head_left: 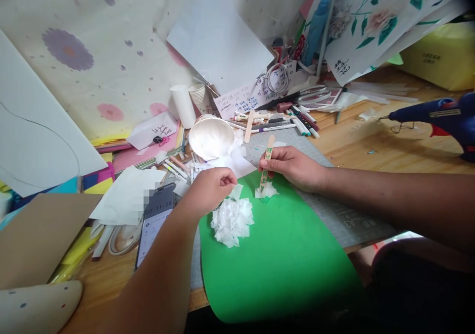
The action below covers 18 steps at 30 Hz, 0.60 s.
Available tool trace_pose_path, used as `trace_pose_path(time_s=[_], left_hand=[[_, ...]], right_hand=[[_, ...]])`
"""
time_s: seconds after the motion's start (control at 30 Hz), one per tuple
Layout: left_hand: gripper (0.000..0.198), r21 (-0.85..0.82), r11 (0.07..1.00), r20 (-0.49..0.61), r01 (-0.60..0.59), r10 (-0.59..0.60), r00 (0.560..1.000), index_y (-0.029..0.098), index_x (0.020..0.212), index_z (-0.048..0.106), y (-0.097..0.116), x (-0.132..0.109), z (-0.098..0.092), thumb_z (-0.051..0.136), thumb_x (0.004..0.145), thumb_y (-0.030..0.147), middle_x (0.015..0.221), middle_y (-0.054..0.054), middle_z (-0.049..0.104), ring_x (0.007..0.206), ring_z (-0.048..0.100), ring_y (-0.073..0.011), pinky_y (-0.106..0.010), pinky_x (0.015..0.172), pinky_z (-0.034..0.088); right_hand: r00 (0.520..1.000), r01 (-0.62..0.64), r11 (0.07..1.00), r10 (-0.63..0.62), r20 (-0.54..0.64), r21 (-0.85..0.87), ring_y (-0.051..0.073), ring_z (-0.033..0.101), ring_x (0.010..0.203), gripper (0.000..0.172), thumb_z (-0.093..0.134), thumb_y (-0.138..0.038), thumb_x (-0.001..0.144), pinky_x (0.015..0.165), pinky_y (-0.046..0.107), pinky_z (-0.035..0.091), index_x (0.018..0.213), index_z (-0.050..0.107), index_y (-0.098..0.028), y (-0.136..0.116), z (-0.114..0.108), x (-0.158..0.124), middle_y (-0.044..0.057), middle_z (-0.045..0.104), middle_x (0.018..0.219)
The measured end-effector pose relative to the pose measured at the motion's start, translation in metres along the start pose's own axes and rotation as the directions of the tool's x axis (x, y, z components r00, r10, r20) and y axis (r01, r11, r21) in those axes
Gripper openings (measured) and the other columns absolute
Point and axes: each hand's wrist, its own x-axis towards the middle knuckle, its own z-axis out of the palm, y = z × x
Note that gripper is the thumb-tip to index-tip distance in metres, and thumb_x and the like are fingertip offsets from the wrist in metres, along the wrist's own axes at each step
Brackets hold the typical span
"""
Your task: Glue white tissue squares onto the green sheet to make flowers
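Note:
My left hand [213, 188] pinches a small square of white tissue paper [236, 191] above the green sheet [274, 264]. Just below it, a ruffled cluster of white tissue pieces [232, 221] is on the sheet. In my right hand [287, 165] is a craft stick [265, 168] with green print, held nearly upright. Its lower end meets a little clump of white tissue [267, 189] on a wet-looking spot of the sheet. My fingers hide part of the stick's middle.
Behind the sheet stand a white paper bowl [211, 137] and paper cups [183, 106]. Pens [304, 119] and a loose craft stick [249, 126] lie beyond. A blue glue gun [434, 114] is at right. A phone [156, 220] lies by my left forearm. A grey cutting mat [356, 225] lies underneath.

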Motion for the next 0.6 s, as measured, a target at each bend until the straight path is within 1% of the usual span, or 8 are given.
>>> trace_pose_path(time_s=[0.13, 0.2, 0.27, 0.33, 0.4, 0.43, 0.5, 0.6], left_hand=[[0.006, -0.008, 0.998, -0.016, -0.064, 0.064, 0.998, 0.019, 0.075, 0.058, 0.010, -0.006, -0.007, 0.053, 0.079, 0.021, 0.070, 0.004, 0.057, 0.066, 0.052, -0.0119, -0.024, 0.062, 0.037], [0.007, -0.085, 0.987, -0.005, -0.137, 0.137, 0.991, 0.019, 0.078, 0.058, 0.014, -0.010, -0.011, 0.054, 0.081, 0.023, 0.074, 0.004, 0.058, 0.071, 0.053, -0.0119, -0.024, 0.067, 0.039], [0.006, -0.215, 0.956, 0.040, -0.202, 0.215, 0.976, 0.019, 0.080, 0.058, 0.017, -0.014, -0.012, 0.055, 0.082, 0.024, 0.075, 0.003, 0.058, 0.072, 0.053, -0.0118, -0.024, 0.068, 0.041], [0.006, -0.295, 0.934, 0.117, -0.202, 0.245, 0.962, 0.019, 0.081, 0.060, 0.020, -0.015, -0.009, 0.057, 0.082, 0.024, 0.076, 0.002, 0.059, 0.073, 0.054, -0.0121, -0.024, 0.069, 0.042], [0.005, -0.272, 0.945, 0.184, -0.181, 0.235, 0.954, 0.019, 0.079, 0.061, 0.022, -0.014, -0.003, 0.057, 0.082, 0.022, 0.080, 0.001, 0.060, 0.076, 0.055, -0.0129, -0.026, 0.073, 0.043], [0.005, -0.246, 0.951, 0.199, -0.188, 0.239, 0.950, 0.019, 0.078, 0.061, 0.024, -0.013, 0.001, 0.057, 0.081, 0.020, 0.082, 0.001, 0.060, 0.079, 0.056, -0.0135, -0.027, 0.077, 0.043], [0.005, -0.199, 0.957, 0.192, -0.213, 0.251, 0.949, 0.018, 0.076, 0.063, 0.026, -0.009, 0.008, 0.058, 0.079, 0.018, 0.086, 0.000, 0.059, 0.083, 0.057, -0.0142, -0.028, 0.082, 0.042], [0.006, -0.172, 0.964, 0.164, -0.201, 0.229, 0.960, 0.018, 0.074, 0.064, 0.027, -0.004, 0.018, 0.059, 0.077, 0.018, 0.086, 0.000, 0.057, 0.080, 0.057, -0.0138, -0.028, 0.079, 0.043]], right_hand=[[1.000, 0.002, 1.000, -0.002, 0.008, -0.017, 0.010, 0.045, 0.055, 0.030, 0.063, -0.043, 0.073, 0.056, 0.025, 0.036, 0.070, 0.060, -0.013, -0.003, 0.000, -0.001, -0.003, 0.051, 0.058], [1.000, 0.006, 1.000, -0.006, 0.011, -0.029, 0.010, 0.044, 0.055, 0.029, 0.062, -0.042, 0.074, 0.055, 0.025, 0.035, 0.070, 0.060, -0.013, -0.004, 0.000, -0.001, -0.003, 0.050, 0.057], [1.000, 0.015, 0.999, -0.014, 0.014, -0.037, 0.010, 0.044, 0.054, 0.030, 0.061, -0.042, 0.075, 0.054, 0.025, 0.035, 0.069, 0.060, -0.014, -0.004, 0.000, -0.002, -0.003, 0.050, 0.057], [0.999, 0.029, 0.999, -0.028, 0.016, -0.042, 0.009, 0.044, 0.054, 0.031, 0.062, -0.043, 0.075, 0.054, 0.024, 0.035, 0.068, 0.059, -0.014, -0.003, 0.000, -0.001, -0.003, 0.050, 0.057], [0.999, 0.050, 0.998, -0.049, 0.015, -0.044, 0.009, 0.044, 0.053, 0.031, 0.062, -0.044, 0.075, 0.054, 0.024, 0.035, 0.067, 0.059, -0.013, -0.002, 0.000, 0.000, -0.003, 0.050, 0.056], [0.998, 0.063, 0.997, -0.063, 0.012, -0.045, 0.009, 0.044, 0.053, 0.031, 0.063, -0.043, 0.075, 0.054, 0.024, 0.035, 0.066, 0.059, -0.013, -0.001, 0.000, 0.000, -0.003, 0.050, 0.056], [0.995, 0.098, 0.994, -0.098, -0.005, -0.046, 0.010, 0.045, 0.053, 0.030, 0.063, -0.042, 0.075, 0.053, 0.024, 0.036, 0.066, 0.059, -0.013, 0.000, -0.001, 0.000, -0.003, 0.050, 0.055], [0.981, 0.171, 0.984, -0.175, -0.083, -0.052, 0.010, 0.045, 0.055, 0.026, 0.059, -0.037, 0.080, 0.055, 0.024, 0.037, 0.067, 0.057, -0.015, -0.005, -0.004, -0.006, -0.002, 0.051, 0.058]])
